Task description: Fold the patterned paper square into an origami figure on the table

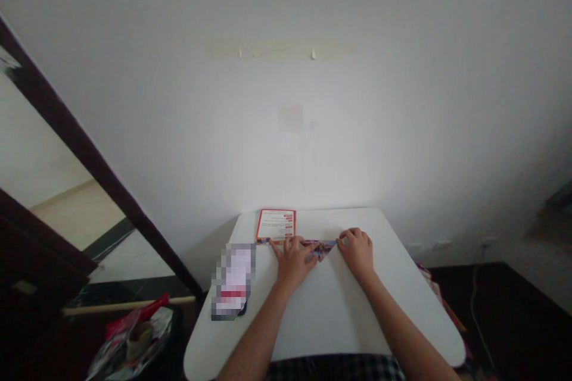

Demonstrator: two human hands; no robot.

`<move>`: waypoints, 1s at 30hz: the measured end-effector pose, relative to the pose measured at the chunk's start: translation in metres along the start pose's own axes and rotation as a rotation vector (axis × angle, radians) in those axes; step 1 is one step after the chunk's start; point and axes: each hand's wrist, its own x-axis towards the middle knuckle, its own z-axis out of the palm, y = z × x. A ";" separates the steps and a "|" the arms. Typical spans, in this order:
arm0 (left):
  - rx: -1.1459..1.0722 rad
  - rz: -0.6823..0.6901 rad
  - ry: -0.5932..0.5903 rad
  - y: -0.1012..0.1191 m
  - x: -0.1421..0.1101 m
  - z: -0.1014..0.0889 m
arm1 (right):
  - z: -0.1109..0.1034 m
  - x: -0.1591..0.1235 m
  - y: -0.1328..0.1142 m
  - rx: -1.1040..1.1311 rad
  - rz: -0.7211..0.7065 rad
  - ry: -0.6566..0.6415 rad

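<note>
From the paper: plastic bag (pixel 131 339) on floor, 8 o'clock; pixelated packet (pixel 235 280) on white table (pixel 330 315), 9 o'clock. Left hand (pixel 292 262), fingers close together, presses folded printed paper (pixel 319 249) at left end; right hand (pixel 356 252) likewise at right end; pinching cannot be told. Red-bordered card (pixel 276 226), 11 o'clock, appears to touch the paper.
</note>
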 end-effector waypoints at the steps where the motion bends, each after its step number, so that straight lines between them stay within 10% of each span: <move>1: -0.002 0.004 0.001 -0.001 0.000 0.001 | 0.000 0.000 0.000 0.001 0.002 0.000; 30: 0.035 0.000 0.007 -0.002 0.001 0.002 | 0.003 -0.021 -0.020 0.049 -0.075 -0.134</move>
